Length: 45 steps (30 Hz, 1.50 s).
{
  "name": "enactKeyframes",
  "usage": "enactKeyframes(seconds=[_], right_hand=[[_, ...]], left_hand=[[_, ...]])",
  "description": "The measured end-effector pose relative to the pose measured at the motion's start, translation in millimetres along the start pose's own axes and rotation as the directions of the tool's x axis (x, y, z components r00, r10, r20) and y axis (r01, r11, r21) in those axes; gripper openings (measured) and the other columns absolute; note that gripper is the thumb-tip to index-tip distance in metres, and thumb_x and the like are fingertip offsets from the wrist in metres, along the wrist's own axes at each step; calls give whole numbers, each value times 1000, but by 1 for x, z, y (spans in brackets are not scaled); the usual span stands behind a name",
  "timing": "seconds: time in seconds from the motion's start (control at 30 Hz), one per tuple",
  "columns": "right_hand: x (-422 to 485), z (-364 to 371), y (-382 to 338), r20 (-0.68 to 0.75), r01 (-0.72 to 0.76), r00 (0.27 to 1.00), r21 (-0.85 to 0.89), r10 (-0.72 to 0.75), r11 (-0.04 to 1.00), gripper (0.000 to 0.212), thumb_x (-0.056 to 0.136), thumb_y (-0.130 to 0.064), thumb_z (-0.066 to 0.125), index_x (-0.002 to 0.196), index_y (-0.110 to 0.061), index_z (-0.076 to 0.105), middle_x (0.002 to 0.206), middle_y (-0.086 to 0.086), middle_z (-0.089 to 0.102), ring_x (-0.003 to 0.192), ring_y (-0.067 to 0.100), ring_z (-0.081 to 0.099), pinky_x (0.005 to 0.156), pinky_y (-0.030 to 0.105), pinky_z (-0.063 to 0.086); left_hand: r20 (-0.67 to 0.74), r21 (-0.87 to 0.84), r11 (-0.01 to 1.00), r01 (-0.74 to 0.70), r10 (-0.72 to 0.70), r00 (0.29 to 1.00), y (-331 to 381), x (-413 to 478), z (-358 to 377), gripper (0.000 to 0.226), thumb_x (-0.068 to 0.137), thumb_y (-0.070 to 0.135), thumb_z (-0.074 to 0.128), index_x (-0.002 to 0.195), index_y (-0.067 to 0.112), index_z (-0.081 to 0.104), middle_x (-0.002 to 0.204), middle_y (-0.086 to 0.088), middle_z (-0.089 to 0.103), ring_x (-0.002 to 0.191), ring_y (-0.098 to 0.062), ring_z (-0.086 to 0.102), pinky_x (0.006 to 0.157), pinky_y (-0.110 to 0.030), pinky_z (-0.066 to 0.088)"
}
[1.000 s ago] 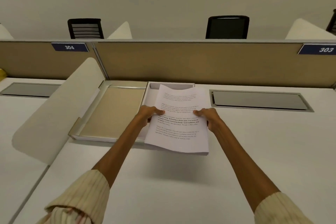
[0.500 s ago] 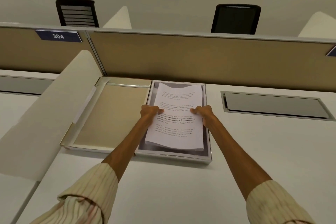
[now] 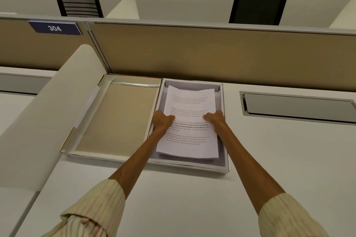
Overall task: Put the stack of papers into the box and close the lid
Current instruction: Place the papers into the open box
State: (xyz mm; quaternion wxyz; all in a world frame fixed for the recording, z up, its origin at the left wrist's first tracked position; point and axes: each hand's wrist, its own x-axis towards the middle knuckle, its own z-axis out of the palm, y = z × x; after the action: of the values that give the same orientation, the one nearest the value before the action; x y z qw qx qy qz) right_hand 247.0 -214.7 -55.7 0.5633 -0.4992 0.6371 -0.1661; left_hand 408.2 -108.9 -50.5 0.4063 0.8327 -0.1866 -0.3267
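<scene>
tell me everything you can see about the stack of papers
The stack of papers is white printed sheets, the top page carrying several short blocks of black text, one in bold. It lies lengthwise inside the open box, grey lining showing around it, its near end raised slightly and the far edge a little wavy. The left hand grips its left edge and the right hand its right edge, thumbs on top. How many sheets cannot be told.

I see open desk [image 3: 289, 159] right of the box [image 3: 226, 167] – the open lid [image 3: 115, 117] blocks its left, the partition [image 3: 212, 54] walls off the back – both hands fill the box's side gaps
</scene>
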Motion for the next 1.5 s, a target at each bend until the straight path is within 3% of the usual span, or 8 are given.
enactKeyframes(seconds=[0.2,0.3,0.43,0.6,0.93,1.13,1.37,1.5], right_hand=[[-1,-6,-5,85,0,996,-42,4,999,35,97,-16,50,128,2,51,125,22,62,112,38,63,90,42,53],[-2,-8,-12,90,-12,996,-98,21,995,37,98,-16,45,130,1,48,127,20,60,114,36,61,89,39,52],[-2,-9,-17,28,-6,1000,-173,11,985,30,97,-13,47,124,1,49,116,18,59,110,34,61,80,36,49],[-6,-7,-8,-111,84,985,-367,-133,926,16,91,-10,61,91,-5,46,101,18,61,87,29,61,72,28,44],[-13,-3,5,-191,112,959,-422,-208,900,27,88,-10,67,110,5,61,113,20,68,101,35,68,73,30,49],[-17,-4,4,-116,168,963,-446,-243,879,20,89,-17,66,89,-7,49,109,20,69,80,28,62,68,26,43],[-58,0,-1,-79,358,886,-509,-456,783,39,86,-19,69,120,-3,55,119,15,65,102,31,66,71,25,44],[-68,8,-14,-9,462,840,-510,-542,725,49,89,-25,67,132,-8,52,136,12,57,122,30,57,98,34,47]], left_hand=[[218,153,987,-54,20,976,11,9,-5,34,91,14,62,121,0,59,117,-17,67,93,-29,64,75,-32,49],[179,242,966,-93,50,983,8,9,-5,7,90,8,58,95,3,57,91,-9,60,72,-20,57,68,-31,47],[118,379,915,-140,102,988,9,5,2,32,86,-2,54,61,12,39,64,0,46,54,-11,43,49,-25,36],[85,450,872,-192,172,981,7,3,5,19,86,-4,56,71,4,48,79,-11,61,77,-26,58,65,-29,47],[94,432,864,-260,244,965,-9,1,6,13,87,-4,53,96,-9,61,110,-28,63,97,-38,64,72,-36,53],[73,398,881,-256,248,966,-9,-6,1,31,97,15,55,118,-8,55,125,-24,57,113,-36,60,90,-40,53],[-60,257,877,-407,435,899,-26,-42,-43,40,98,25,55,133,5,52,139,-16,55,126,-32,54,105,-40,45],[-96,256,846,-468,503,859,-31,-44,-64,34,99,19,54,130,4,55,134,-15,59,124,-29,56,105,-38,46]])
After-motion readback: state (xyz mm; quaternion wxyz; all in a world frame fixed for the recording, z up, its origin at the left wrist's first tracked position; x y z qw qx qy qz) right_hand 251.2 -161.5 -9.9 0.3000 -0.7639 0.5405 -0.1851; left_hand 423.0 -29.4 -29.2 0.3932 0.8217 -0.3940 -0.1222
